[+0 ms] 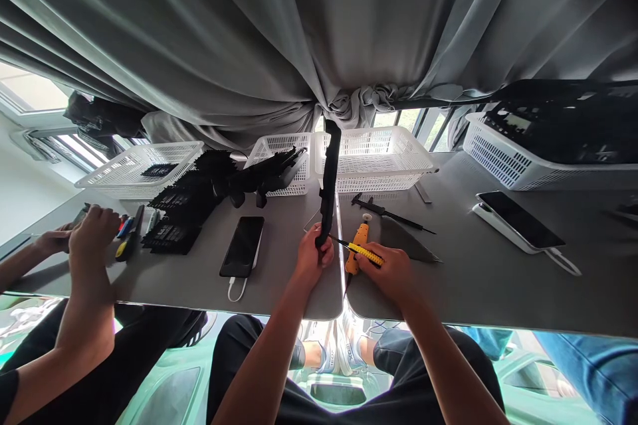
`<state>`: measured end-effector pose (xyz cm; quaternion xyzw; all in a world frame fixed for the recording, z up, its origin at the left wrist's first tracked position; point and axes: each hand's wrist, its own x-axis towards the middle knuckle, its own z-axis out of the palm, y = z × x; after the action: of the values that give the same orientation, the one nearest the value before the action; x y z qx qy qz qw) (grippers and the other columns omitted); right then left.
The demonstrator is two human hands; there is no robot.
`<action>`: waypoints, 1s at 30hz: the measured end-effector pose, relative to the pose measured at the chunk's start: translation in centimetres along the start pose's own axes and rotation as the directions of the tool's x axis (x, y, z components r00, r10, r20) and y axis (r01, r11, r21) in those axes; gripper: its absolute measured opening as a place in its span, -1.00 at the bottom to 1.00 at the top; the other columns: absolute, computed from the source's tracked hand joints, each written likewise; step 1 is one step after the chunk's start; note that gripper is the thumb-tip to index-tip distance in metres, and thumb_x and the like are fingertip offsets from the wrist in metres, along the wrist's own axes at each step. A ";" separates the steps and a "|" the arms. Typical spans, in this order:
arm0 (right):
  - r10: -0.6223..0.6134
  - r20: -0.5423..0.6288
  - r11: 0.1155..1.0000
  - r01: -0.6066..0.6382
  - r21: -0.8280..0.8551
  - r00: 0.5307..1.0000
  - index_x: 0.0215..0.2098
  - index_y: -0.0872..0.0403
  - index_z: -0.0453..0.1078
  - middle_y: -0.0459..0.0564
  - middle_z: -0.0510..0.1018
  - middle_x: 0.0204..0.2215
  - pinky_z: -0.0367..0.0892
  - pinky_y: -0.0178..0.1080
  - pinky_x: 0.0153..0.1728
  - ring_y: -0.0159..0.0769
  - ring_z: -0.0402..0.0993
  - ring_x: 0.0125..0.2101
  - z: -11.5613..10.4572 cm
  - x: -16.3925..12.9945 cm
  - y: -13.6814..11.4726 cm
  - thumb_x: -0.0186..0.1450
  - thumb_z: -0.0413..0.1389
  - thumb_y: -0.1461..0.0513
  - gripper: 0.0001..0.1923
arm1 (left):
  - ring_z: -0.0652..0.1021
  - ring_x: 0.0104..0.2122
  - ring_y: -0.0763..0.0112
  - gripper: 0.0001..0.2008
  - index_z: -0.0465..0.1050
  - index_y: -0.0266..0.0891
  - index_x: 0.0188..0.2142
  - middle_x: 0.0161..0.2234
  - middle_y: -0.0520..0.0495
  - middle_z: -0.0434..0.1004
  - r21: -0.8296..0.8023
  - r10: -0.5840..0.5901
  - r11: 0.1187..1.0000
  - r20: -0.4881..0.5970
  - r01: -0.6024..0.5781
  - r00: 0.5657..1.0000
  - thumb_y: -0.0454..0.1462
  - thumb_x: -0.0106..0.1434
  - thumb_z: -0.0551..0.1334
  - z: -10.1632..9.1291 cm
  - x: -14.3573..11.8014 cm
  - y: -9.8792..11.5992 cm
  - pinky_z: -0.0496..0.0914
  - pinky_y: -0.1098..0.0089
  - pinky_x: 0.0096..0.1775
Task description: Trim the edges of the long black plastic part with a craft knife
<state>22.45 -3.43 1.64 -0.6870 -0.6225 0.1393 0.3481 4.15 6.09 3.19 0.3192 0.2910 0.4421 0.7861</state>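
Note:
My left hand (pixel 314 254) is closed around the lower end of a long black plastic part (pixel 329 179), which stands nearly upright. In my right hand (pixel 389 270) is a yellow and black utility knife (pixel 366 254), its thin tip reaching the lower end of that part. An orange-handled tool (pixel 357 247) lies on the table just beyond the knife. Behind it rest a black caliper (pixel 391 212) and a dark flat pointed piece (pixel 406 239). What the knife tip touches is too small to make out.
White plastic baskets (pixel 383 179) line the back of the table (pixel 284 246). Black parts (pixel 179 206) are piled left of centre. Phones lie at left (pixel 242 246) and right (pixel 521 219), both with white cables. Another person's hands (pixel 90 229) work at far left.

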 end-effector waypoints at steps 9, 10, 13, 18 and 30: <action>0.016 -0.005 0.999 -0.016 0.039 1.000 -0.07 -0.04 0.69 0.02 0.80 -0.18 0.46 -0.15 -0.18 -0.09 0.74 -0.24 -0.3 0.1 -0.1 0.45 0.12 -0.03 -0.63 | 0.20 -0.76 0.57 -0.68 0.21 -0.10 -0.31 -0.64 0.28 0.12 -0.021 0.008 1.000 0.007 -0.008 1.000 -0.11 0.26 0.37 0.1 -0.3 0.3 0.00 0.52 -0.70; 0.019 -0.006 0.999 -0.019 0.044 1.000 -0.06 -0.04 0.69 0.02 0.80 -0.17 0.46 -0.15 -0.16 -0.10 0.74 -0.24 -0.4 0.1 -0.1 0.45 0.12 -0.03 -0.63 | 0.20 -0.76 0.57 -0.68 0.20 -0.10 -0.31 -0.63 0.28 0.12 -0.020 0.009 1.000 0.011 -0.009 1.000 -0.12 0.26 0.37 0.1 -0.3 0.4 0.00 0.51 -0.70; 0.029 0.000 0.998 -0.029 0.064 1.000 -0.06 -0.05 0.69 0.01 0.80 -0.15 0.46 -0.14 -0.13 -0.10 0.74 -0.22 -0.4 0.1 -0.1 0.45 0.12 -0.02 -0.64 | 0.20 -0.76 0.57 -0.68 0.19 -0.10 -0.32 -0.64 0.28 0.12 -0.019 0.010 1.000 0.018 -0.010 1.000 -0.13 0.26 0.36 0.1 -0.3 0.4 0.01 0.51 -0.71; 0.021 -0.001 0.999 -0.021 0.026 1.000 -0.05 -0.03 0.69 0.05 0.80 -0.15 0.47 -0.12 -0.12 -0.06 0.74 -0.19 -0.1 0.0 0.0 0.45 0.10 -0.08 -0.58 | 0.21 -0.75 0.57 -0.68 0.19 -0.10 -0.31 -0.64 0.27 0.14 -0.017 0.008 1.000 0.018 -0.007 1.000 -0.13 0.27 0.36 0.2 -0.4 0.5 0.04 0.53 -0.70; 0.020 -0.011 0.998 -0.020 0.064 1.000 -0.08 -0.05 0.68 0.03 0.80 -0.17 0.47 -0.15 -0.16 -0.06 0.74 -0.22 -0.3 0.1 -0.2 0.45 0.13 -0.06 -0.62 | 0.20 -0.76 0.57 -0.69 0.19 -0.10 -0.31 -0.63 0.27 0.13 -0.030 0.004 1.000 0.034 -0.003 0.999 -0.13 0.29 0.35 0.0 -0.2 0.3 0.03 0.52 -0.71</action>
<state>22.54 -3.42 2.02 -0.6826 -0.6088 0.1585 0.3719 3.91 6.04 3.43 0.3156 0.2702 0.4423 0.7948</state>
